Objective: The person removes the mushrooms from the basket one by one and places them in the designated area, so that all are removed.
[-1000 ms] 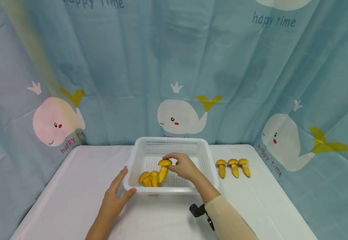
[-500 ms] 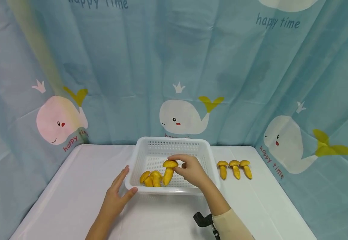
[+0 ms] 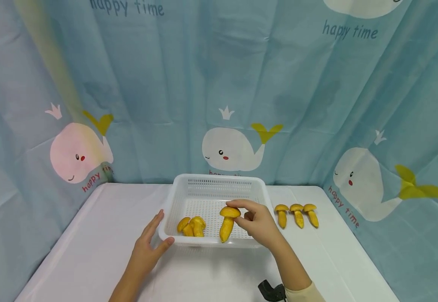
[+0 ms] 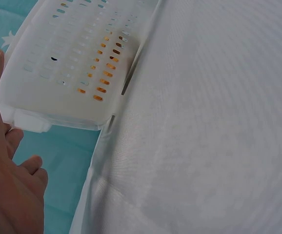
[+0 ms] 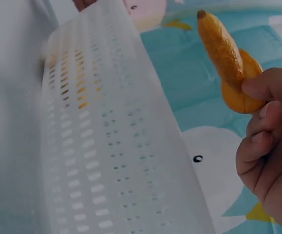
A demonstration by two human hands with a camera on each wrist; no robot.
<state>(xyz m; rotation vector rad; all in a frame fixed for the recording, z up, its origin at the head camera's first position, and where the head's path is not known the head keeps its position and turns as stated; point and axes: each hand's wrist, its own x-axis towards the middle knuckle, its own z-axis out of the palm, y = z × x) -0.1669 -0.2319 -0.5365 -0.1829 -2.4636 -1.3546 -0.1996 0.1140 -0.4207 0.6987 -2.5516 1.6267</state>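
Observation:
My right hand (image 3: pixel 258 222) pinches a yellow mushroom (image 3: pixel 226 226) by its cap, stem hanging down, over the front part of a white plastic basket (image 3: pixel 219 179). In the right wrist view the thumb presses where the stem of the mushroom (image 5: pixel 221 46) meets the cap. My left hand (image 3: pixel 146 247) rests at the basket's front left corner, fingers spread along its side and thumb at the front rim. Inside the basket, at the front left, lie more yellow mushrooms (image 3: pixel 198 226), partly hidden by the rim. Orange-yellow patches show through the basket's slots (image 4: pixel 104 81) in the left wrist view.
Three yellow mushrooms (image 3: pixel 298 215) lie in a row on the white-covered table (image 3: pixel 203 277), right of the basket. A blue curtain (image 3: pixel 147 84) with whale prints hangs behind and along both sides. A black mount (image 3: pixel 271 291) sits by the right forearm.
My right hand has moved right and toward the front with the mushroom, away from those left in the basket. The left hand stays at the basket corner.

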